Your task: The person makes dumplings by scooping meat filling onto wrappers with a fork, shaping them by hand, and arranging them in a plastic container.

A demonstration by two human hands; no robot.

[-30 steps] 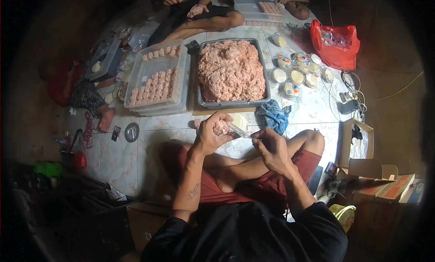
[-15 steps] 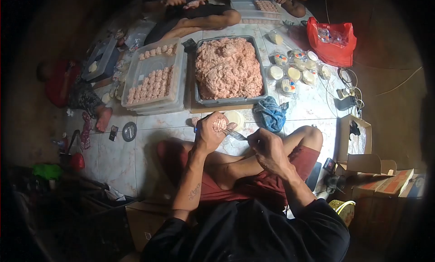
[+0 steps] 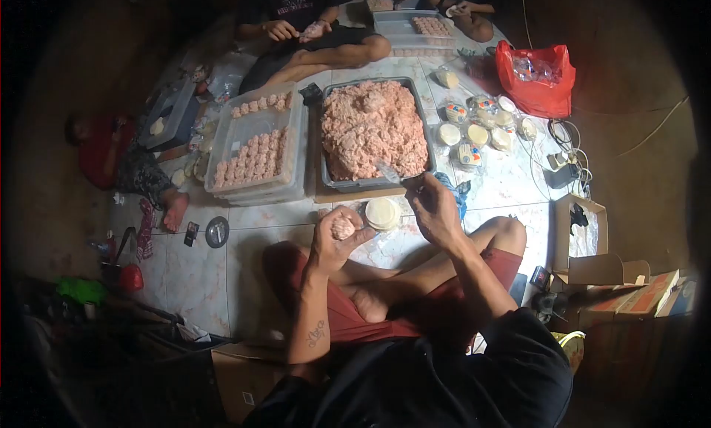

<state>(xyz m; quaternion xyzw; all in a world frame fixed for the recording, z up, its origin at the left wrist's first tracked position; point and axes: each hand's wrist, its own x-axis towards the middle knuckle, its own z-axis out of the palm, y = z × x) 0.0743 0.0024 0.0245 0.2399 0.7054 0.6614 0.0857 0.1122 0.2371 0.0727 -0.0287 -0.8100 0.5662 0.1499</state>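
My left hand (image 3: 332, 239) is wrapped round a pink meat dumpling (image 3: 342, 228), left of a stack of round white wrappers (image 3: 382, 214) on the tiles. In my right hand (image 3: 437, 215) is the handle of a metal utensil (image 3: 388, 172), whose tip touches or hovers over the front edge of the pink meat mixture (image 3: 375, 124). That mixture is heaped in a grey tub (image 3: 326, 178). Left of the tub, a clear plastic box (image 3: 211, 178) holds rows of dumplings. A blue cloth (image 3: 461, 191) is partly hidden behind my right hand.
Wrapper packs (image 3: 469, 155) lie right of the tub, near a red bag (image 3: 533, 81) and cables (image 3: 566, 161). An open cardboard box (image 3: 601, 239) stands at the right. Co-workers sit at the far side and left, with another dumpling box (image 3: 404, 29) beyond.
My right hand has moved forward with the utensil, away from the dumpling to the meat tub. My left hand has lowered slightly with the dumpling, and the wrapper stack shows more fully.
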